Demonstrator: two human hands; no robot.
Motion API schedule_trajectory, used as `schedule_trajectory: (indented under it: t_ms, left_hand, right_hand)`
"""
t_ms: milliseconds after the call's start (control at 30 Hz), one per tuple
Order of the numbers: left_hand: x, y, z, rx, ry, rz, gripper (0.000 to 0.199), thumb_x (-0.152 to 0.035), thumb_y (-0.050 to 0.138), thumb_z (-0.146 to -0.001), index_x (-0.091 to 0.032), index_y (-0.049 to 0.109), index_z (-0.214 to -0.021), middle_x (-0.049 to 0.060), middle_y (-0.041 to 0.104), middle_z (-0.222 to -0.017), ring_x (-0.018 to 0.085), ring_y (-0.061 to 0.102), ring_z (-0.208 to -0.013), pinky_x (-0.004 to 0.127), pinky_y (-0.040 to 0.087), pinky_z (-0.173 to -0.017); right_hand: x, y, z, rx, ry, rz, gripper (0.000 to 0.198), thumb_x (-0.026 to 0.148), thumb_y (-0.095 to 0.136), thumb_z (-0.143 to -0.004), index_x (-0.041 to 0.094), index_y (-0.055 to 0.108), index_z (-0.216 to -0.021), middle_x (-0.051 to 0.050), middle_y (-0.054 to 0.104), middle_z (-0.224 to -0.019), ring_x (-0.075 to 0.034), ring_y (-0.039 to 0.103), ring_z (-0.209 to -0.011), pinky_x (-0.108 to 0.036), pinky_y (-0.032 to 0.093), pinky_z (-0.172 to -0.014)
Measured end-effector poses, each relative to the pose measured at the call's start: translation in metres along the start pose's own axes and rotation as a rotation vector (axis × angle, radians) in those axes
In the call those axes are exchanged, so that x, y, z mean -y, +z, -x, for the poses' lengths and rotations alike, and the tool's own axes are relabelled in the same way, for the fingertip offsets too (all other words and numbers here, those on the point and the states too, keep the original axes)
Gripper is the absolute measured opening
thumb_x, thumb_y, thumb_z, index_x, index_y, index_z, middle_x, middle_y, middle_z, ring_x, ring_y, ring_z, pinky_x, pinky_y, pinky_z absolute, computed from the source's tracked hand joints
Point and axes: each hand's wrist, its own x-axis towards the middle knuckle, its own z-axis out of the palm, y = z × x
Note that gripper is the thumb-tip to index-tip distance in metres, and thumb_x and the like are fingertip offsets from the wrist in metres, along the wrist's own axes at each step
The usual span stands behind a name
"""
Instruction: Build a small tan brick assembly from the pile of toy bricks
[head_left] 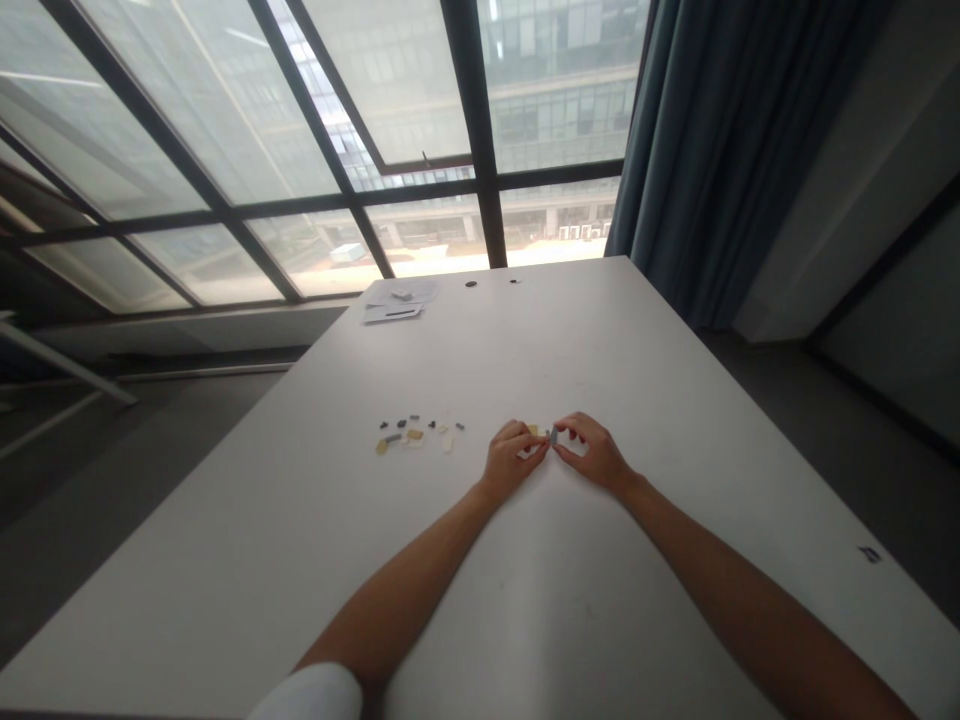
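Near the middle of the table, my right hand [598, 452] pinches a small grey piece [554, 437] between thumb and forefinger. My left hand [516, 456] is closed in a pinch right beside it, its fingertips at the grey piece's left side. What the left fingers hold is too small and covered to make out. Just behind the left fingertips shows a small tan piece [534, 430]. To the left lies a loose group of several small flat pieces, among them a tan piece [415, 435], a dark grey piece [394, 438] and a cream piece [448, 443].
The white table [300, 560] stretches toward the windows. Papers [394, 312] lie at its far left corner, with a dark round object [471, 284] and a small dark item [514, 281] along the far edge. A small dark patch [870, 554] is near the right edge. A blue curtain [720, 170] hangs at right.
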Motion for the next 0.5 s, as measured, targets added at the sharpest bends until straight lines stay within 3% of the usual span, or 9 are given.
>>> schedule_trajectory:
  t_ms: [500]
  left_hand:
    - [0.005, 0.0006, 0.0033, 0.02, -0.029, 0.005, 0.011, -0.028, 0.069, -0.087, -0.021, 0.077, -0.091, 0.001, 0.055, -0.067, 0.013, 0.053, -0.068, 0.026, 0.043, -0.062]
  right_hand:
    - [0.0016, 0.0002, -0.0015, 0.004, -0.008, -0.004, 0.025, 0.017, 0.063, -0.084, 0.023, 0.061, -0.108, -0.005, 0.064, -0.094, -0.018, 0.058, -0.079, -0.032, 0.051, -0.068]
